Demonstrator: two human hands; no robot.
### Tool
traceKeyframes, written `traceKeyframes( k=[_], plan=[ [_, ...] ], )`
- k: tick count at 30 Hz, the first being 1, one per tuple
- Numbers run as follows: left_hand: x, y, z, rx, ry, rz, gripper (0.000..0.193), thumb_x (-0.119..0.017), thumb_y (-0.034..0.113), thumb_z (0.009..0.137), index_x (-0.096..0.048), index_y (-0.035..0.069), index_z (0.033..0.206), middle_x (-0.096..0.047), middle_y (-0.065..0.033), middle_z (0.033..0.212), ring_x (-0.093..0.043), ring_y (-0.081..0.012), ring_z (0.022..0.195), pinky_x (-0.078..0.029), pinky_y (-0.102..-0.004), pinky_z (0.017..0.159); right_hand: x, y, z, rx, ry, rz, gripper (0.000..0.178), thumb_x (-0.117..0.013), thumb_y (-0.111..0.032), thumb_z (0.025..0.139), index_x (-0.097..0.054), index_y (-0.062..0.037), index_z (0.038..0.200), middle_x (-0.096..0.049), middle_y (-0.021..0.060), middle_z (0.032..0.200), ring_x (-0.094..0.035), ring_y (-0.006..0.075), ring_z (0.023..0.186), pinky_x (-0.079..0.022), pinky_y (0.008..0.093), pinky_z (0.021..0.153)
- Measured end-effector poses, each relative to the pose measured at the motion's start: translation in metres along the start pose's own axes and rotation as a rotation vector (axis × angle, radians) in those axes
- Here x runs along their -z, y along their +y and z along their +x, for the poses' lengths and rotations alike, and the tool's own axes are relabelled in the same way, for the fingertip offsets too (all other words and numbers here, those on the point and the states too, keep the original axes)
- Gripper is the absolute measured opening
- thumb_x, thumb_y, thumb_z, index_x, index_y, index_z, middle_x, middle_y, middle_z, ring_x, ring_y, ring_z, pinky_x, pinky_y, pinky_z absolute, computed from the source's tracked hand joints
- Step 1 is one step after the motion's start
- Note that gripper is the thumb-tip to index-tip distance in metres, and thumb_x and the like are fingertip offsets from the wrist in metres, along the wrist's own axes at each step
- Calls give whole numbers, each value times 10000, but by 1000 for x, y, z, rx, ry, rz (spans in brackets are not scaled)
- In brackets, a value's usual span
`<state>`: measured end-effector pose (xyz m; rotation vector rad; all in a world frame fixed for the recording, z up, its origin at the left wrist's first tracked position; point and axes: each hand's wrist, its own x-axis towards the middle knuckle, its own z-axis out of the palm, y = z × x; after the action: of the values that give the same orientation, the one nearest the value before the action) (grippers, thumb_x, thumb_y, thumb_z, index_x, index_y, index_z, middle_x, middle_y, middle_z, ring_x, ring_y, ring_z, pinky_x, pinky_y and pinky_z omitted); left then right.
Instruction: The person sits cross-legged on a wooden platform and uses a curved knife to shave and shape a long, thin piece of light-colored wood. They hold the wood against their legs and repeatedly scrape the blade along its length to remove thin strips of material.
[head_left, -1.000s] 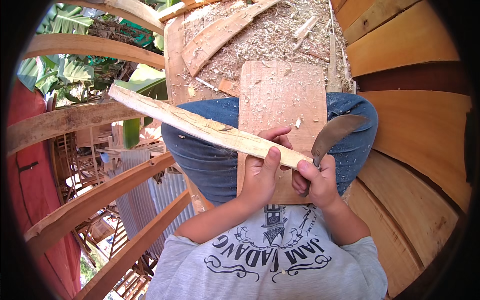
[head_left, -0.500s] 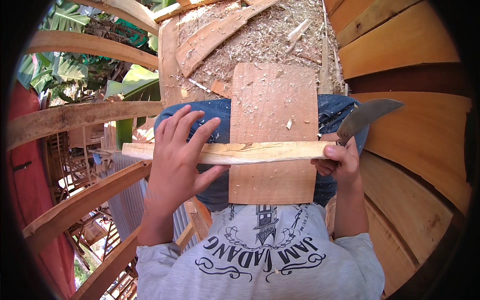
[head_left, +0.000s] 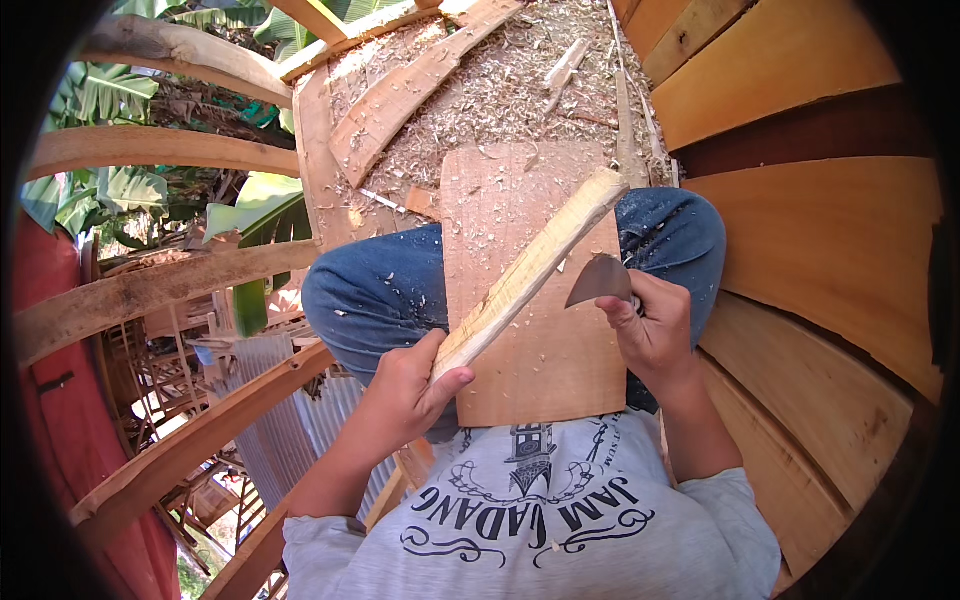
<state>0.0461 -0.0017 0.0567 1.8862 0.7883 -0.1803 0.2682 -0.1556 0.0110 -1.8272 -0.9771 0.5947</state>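
Observation:
A pale, roughly shaped stick of wood point(head_left: 530, 268) slants up and away to the right above my lap. Its near end is gripped by my left hand point(head_left: 408, 385), fingers wrapped round it; the far end is free. My right hand point(head_left: 655, 325) is closed round a knife, whose handle is mostly hidden by the fingers. The knife's broad dark blade point(head_left: 600, 281) points left, a little to the right of the stick and apart from it. Beneath both, a flat wooden board point(head_left: 540, 365) lies across my legs, with a few shavings on it.
Wood shavings point(head_left: 480, 110) cover the floor ahead, where a long offcut point(head_left: 400, 100) lies. Upright planks point(head_left: 810, 240) form a wall close on my right. On the left are open wooden slats point(head_left: 170, 265), with banana leaves point(head_left: 260, 205) and corrugated sheeting point(head_left: 270, 400) beyond.
The stick has swung from level to slanting. My left hand, formerly spread beside it, now grips its near end. My right hand has let go of the stick, and the knife blade has turned leftward.

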Motion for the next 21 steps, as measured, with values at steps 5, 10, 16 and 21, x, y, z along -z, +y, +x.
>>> traceKeyframes(
  k=[5,10,16,21],
  plan=[
    [-9,2,-1,5,71,-104,352,-688,291,829,-566,-36,872,-517,-153,583,-550,-237,502,-425,-308,504,-7,-13,3,204,24,-247,509,-668,-498,766,-499,-49,595,-471,102,522,-514,272,448,-385,338,415],
    [-27,2,-7,25,139,-233,336,-715,254,810,-591,-44,905,-545,-103,573,-532,-117,495,-419,-264,492,1,-5,17,250,120,-409,554,-666,-556,731,-463,-73,552,-448,74,491,-496,243,417,-373,317,394],
    [-42,12,-11,39,156,-327,301,-710,225,820,-585,-38,898,-536,-79,561,-547,-99,506,-410,-259,478,8,2,32,349,257,-504,599,-661,-595,706,-429,-75,522,-380,64,450,-432,230,383,-339,319,384],
    [-46,12,-15,72,89,-361,286,-694,216,837,-585,-36,916,-565,-65,576,-556,-84,499,-416,-244,470,19,16,43,178,288,-460,620,-662,-602,705,-430,-60,514,-360,83,440,-424,245,384,-334,330,387]
  ],
)
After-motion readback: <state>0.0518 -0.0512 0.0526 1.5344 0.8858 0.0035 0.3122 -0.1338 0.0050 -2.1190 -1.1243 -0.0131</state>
